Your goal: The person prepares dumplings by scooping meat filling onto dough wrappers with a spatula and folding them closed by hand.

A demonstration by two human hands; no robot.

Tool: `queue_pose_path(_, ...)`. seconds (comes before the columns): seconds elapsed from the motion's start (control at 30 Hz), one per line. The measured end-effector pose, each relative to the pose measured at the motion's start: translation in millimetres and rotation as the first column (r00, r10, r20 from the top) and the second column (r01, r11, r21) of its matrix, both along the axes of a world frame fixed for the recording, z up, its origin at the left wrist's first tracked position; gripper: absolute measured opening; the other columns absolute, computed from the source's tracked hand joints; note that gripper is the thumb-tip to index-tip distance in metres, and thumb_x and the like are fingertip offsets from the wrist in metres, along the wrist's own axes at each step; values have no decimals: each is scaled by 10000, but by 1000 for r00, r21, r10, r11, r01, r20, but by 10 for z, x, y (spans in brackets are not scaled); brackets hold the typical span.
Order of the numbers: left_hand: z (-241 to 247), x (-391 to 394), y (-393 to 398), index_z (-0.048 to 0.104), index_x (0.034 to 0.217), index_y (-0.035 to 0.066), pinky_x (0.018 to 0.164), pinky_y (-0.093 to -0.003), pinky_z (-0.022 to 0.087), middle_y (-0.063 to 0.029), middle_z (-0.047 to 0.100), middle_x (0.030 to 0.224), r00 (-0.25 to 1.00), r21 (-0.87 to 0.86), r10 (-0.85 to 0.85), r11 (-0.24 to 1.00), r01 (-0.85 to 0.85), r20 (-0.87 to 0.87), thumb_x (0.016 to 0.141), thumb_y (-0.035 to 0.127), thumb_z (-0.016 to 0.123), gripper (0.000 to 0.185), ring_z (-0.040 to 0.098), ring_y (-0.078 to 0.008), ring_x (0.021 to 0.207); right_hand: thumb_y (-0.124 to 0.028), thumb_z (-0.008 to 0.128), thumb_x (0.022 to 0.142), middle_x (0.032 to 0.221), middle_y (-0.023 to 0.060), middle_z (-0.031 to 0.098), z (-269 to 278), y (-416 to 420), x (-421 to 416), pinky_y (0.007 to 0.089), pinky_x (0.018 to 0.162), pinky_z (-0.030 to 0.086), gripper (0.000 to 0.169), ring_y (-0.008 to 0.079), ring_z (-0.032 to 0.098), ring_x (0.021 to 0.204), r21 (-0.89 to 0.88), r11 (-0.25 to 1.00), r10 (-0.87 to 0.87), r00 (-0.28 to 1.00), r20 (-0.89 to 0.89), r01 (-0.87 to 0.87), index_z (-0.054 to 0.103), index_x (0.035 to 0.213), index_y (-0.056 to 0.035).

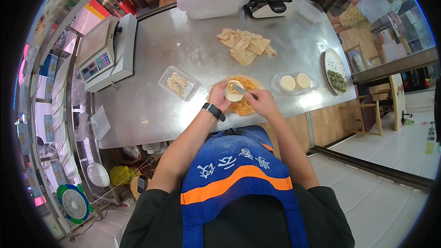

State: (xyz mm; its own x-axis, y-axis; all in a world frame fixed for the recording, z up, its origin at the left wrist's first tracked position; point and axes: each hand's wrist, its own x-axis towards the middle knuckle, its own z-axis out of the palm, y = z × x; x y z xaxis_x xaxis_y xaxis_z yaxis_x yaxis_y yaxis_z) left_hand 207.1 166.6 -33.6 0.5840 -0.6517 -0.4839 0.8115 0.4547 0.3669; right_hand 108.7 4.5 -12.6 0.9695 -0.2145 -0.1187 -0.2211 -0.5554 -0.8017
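My left hand (218, 97) holds a round dumpling wrapper (233, 94) with some orange filling on its surface. In my right hand (263, 104) is a metal spreader (239, 89) with a dark handle, its blade on the filling in the wrapper. Both hands are over a wide dish of orange filling (243, 106), partly hidden beneath them. To the left, a clear plastic box (188, 91) contains several folded dumplings (176, 82). On the right, two stacks of round wrappers (295, 81) sit on a clear plastic tray or bag (275, 88).
A crumpled beige cloth (246, 46) lies beyond the dish on the steel table (155, 48). An oval plate (330, 58) with chopped green filling stands at the right edge. A digital scale (98, 62), a translucent tub (213, 1) and a black-and-white machine (270, 1) border the table. A person (365, 7) is beyond the glass.
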Motion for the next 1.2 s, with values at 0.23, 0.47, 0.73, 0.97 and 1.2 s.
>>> queue_pose_path(0.23, -20, 50, 62, 426, 1239, -96, 990, -429, 451, -222, 534, 1221, 995, -5, 76, 997, -77, -57, 994, 208, 258, 426, 547, -322, 1125, -383, 628, 834, 692, 152, 639, 120, -207, -174, 375, 585, 473, 314, 286, 625, 628, -12, 1000, 8, 1000, -4, -8, 715, 914, -92)
queue_pose_path(0.47, -95, -16, 60, 463, 1198, -103, 958, -415, 474, -209, 577, 1167, 996, 82, 64, 994, -69, 65, 985, 204, 305, 406, 592, -307, 1065, -336, 630, 855, 694, 90, 658, 201, 159, -99, 317, 604, 468, 317, 167, 605, 638, 17, 1000, 12, 986, -164, -9, 704, 916, -34)
queue_pose_path(0.73, -454, -86, 491, 415, 1229, -102, 980, -436, 458, -229, 543, 1208, 975, 23, 202, 979, -201, -88, 995, 211, 312, 404, 563, -338, 1109, -408, 466, 959, 507, -84, 297, -112, -231, -545, 221, 354, 143, 403, 27, 217, 379, 560, 660, -155, 820, -550, 501, 593, 872, -36)
queue_pose_path(0.97, -968, -609, 561, 413, 1250, -50, 909, -424, 504, -175, 561, 1174, 909, 272, 365, 912, -306, -202, 1000, 206, 362, 361, 589, -294, 1062, -433, 445, 949, 506, -72, 329, -456, 19, -691, 243, 358, 163, 423, 54, 238, 374, 535, 588, -24, 674, -739, 607, 596, 897, -41)
queue_pose_path(1.2, -969, -720, 242, 401, 1271, -36, 921, -411, 490, -155, 557, 1206, 921, 367, 366, 881, -297, -134, 997, 243, 385, 391, 583, -284, 1081, -439, 422, 955, 518, -75, 303, -537, 253, -536, 241, 361, 162, 436, 53, 232, 386, 447, 658, -76, 643, -762, 606, 590, 894, -42)
